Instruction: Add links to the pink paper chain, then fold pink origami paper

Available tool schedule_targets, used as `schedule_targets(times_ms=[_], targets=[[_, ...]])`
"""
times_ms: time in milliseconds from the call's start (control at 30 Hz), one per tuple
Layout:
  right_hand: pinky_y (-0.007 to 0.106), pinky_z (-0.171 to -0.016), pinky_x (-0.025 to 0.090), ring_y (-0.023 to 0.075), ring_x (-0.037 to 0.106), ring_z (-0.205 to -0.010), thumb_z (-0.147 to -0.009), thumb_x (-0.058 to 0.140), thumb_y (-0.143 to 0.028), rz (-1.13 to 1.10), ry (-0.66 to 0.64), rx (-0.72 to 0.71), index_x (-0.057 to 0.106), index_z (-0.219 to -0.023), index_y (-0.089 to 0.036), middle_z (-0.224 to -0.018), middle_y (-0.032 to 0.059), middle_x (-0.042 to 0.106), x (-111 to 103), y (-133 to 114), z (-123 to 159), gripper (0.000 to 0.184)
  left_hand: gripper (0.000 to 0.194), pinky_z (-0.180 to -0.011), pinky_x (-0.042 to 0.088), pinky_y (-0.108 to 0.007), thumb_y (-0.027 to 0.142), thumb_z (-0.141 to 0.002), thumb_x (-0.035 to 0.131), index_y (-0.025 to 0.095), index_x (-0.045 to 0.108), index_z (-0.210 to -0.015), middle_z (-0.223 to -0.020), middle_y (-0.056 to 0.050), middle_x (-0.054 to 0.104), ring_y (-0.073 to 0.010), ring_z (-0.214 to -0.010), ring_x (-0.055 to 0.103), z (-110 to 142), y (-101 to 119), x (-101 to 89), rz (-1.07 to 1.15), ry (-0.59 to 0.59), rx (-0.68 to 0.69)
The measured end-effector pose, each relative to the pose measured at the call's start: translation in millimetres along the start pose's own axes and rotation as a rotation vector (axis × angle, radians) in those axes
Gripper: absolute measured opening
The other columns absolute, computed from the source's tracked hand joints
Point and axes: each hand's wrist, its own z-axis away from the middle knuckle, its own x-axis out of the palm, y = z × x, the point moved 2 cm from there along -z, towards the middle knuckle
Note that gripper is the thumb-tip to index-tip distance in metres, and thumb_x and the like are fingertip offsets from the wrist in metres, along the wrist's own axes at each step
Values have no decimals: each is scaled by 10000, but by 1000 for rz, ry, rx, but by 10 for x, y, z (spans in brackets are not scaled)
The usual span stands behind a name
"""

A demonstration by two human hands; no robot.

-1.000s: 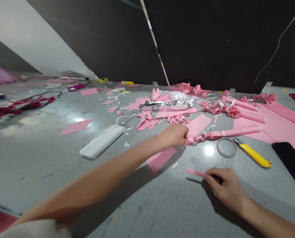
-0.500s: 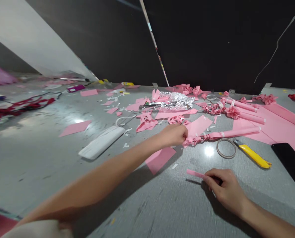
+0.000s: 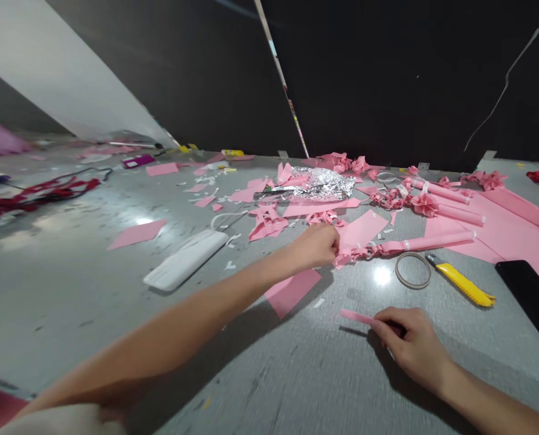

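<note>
My left hand [image 3: 317, 244] reaches out over the grey floor, its fingers closed on the curled end of a long rolled pink paper stem [image 3: 414, 243]. A flat pink paper piece [image 3: 361, 229] lies just beyond that hand, and another pink sheet [image 3: 292, 291] lies under the wrist. My right hand [image 3: 414, 344] rests nearer to me with its fingers pinched on a narrow pink paper strip [image 3: 356, 316] that sticks out to the left.
A tape ring [image 3: 413, 270] and a yellow utility knife [image 3: 462, 280] lie right of the stem, a black phone [image 3: 532, 299] further right. Crumpled foil [image 3: 321, 182], pink scraps, paper flowers [image 3: 426, 203] and a white flat case [image 3: 187, 258] litter the floor. Dark wall behind.
My left hand has drawn back slightly toward me and to the left, still gripping the stem's end. My right hand has stayed put.
</note>
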Motion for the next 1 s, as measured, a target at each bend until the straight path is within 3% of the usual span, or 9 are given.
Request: schedule_targets(times_ms=[300,433,500,567,633,733,833,933,1000], targets=[[266,-564,331,128,526,-553,-1022,583,-311,-3,-10,-17,780,-794,-177,-632,6,677,1,-53,-15,330,222,-650,405,-281,122,-832,638,203,806,-953,-851,-47,811,-218,-750,708,176,-165,-114,58,-66,-9],[279,-627,409,160,602,-640,-1030,589,-268,77,30,-103,782,-870,-186,-716,27,720,-10,-68,3,264,228,-757,443,-316,202,-961,591,213,795,-1060,-974,-75,807,-256,-891,714,441,-57,-113,35,21,-11],[303,-702,459,194,643,-744,-1040,581,-250,145,68,-187,782,-916,-190,-796,55,745,-35,-43,6,244,238,-796,465,-312,347,-1034,587,210,780,-1050,-994,-64,796,-230,-884,708,594,95,-5,120,94,128],[319,-718,475,212,650,-775,-1054,568,-253,201,105,-241,789,-949,-196,-811,68,756,-76,7,0,251,261,-864,484,-300,406,-1053,599,205,765,-1077,-1067,-62,783,-214,-963,713,727,279,195,251,47,376],[317,-684,470,207,648,-718,-1065,558,-274,212,119,-244,802,-978,-204,-772,61,762,-129,57,-18,268,279,-836,479,-314,412,-1074,575,198,755,-1082,-1009,-66,769,-225,-943,703,808,413,408,228,56,505],[299,-652,479,188,676,-658,-1066,560,-309,123,97,-156,815,-987,-201,-739,48,778,-199,84,-50,288,326,-772,457,-321,310,-1113,483,173,715,-928,-833,-45,726,-210,-807,663,835,489,616,257,122,538],[280,-621,483,173,676,-622,-1068,554,-347,44,53,-63,811,-902,-191,-702,39,772,-224,44,-59,344,403,-715,438,-295,323,-1136,430,174,656,-838,-741,-11,671,-176,-715,618,831,476,664,401,153,544],[282,-637,498,168,669,-624,-1079,543,-363,58,15,-64,795,-841,-200,-689,28,759,-226,-2,-43,383,466,-665,410,-285,323,-1151,367,177,607,-779,-698,-6,628,-162,-668,577,852,446,650,482,217,538],[294,-648,511,177,671,-648,-1068,584,-368,114,101,-80,788,-872,-208,-717,29,754,-269,5,-36,325,461,-640,388,-291,301,-1144,377,183,568,-742,-660,2,593,-156,-635,546,876,428,647,501,258,537]])
